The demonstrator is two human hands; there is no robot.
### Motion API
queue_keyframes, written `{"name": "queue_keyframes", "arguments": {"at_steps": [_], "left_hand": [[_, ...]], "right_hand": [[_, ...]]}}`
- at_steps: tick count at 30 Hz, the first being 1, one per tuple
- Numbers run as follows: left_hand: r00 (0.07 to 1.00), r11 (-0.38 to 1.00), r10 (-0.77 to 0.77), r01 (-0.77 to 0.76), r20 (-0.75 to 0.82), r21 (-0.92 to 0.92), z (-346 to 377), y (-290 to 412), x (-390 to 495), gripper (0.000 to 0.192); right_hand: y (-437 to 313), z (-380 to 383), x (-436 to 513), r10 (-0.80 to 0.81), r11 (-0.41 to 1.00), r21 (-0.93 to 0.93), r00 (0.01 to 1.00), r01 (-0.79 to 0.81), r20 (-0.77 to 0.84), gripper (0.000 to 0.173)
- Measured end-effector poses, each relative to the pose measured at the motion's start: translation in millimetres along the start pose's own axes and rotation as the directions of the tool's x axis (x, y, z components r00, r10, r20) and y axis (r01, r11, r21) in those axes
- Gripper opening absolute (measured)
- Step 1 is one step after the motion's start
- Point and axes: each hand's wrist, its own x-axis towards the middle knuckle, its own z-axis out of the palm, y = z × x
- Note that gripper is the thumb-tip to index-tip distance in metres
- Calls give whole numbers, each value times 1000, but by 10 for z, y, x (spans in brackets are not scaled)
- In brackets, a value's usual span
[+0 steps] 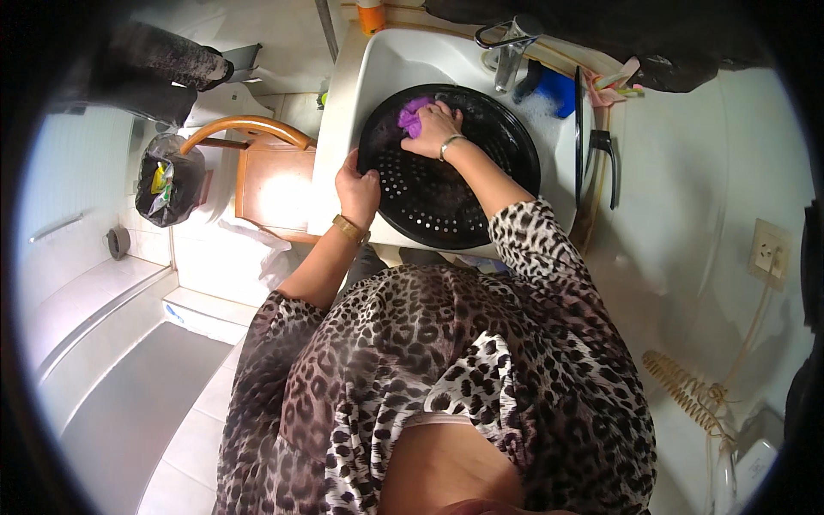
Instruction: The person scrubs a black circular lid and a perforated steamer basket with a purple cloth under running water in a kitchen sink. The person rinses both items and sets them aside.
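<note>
A large round black pan with a perforated bottom (450, 193) rests tilted over a white sink basin (393, 55). My left hand (358, 188) grips its left rim, thumb on the inner side. Pressed against the upper left of the pan's inside, my right hand (436, 129) holds a crumpled purple cloth or scrubber (412, 117). Suds lie in the basin behind and to the right of the pan. A metal faucet (510, 61) stands at the back of the basin, with a blue object (555, 90) beside it.
A dark lid with a black handle (604, 145) stands upright at the basin's right side. An orange container (371, 18) is at the back left. A wooden chair (273, 187) and a lined trash bin (168, 183) stand left. A wall outlet (766, 254) is on the right.
</note>
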Motion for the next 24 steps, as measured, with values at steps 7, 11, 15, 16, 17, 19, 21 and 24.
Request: {"name": "queue_keyframes", "arguments": {"at_steps": [7, 11, 15, 16, 17, 19, 21, 24], "left_hand": [[924, 900, -358, 380, 136, -215, 64, 272, 169, 45], [870, 838, -434, 486, 236, -250, 148, 361, 265, 41], [874, 810, -413, 481, 257, -335, 186, 306, 319, 37], [871, 800, -415, 487, 262, -350, 204, 275, 329, 37], [877, 797, -402, 477, 265, -371, 220, 244, 347, 37], [886, 795, -375, 459, 273, -397, 250, 181, 375, 37], [897, 800, -343, 434, 278, -415, 274, 143, 405, 37], [888, 802, -335, 444, 315, -399, 301, 137, 431, 39]], "right_hand": [[490, -173, -822, -59, 992, -99, 988, 74, 141, 32], [610, -127, -959, -59, 998, 33, 994, 62, -95, 25], [355, -4, -1129, -323, 926, 165, 939, 339, -118, 26], [271, 18, -1126, -373, 904, 188, 924, 383, -89, 27], [197, 37, -1120, -434, 882, 203, 901, 426, -6, 28], [85, 65, -985, -461, 849, 273, 886, 453, -35, 23], [70, 62, -709, -387, 913, 58, 904, 403, -185, 28], [68, 85, -529, -261, 964, -24, 926, 265, -273, 41]]}}
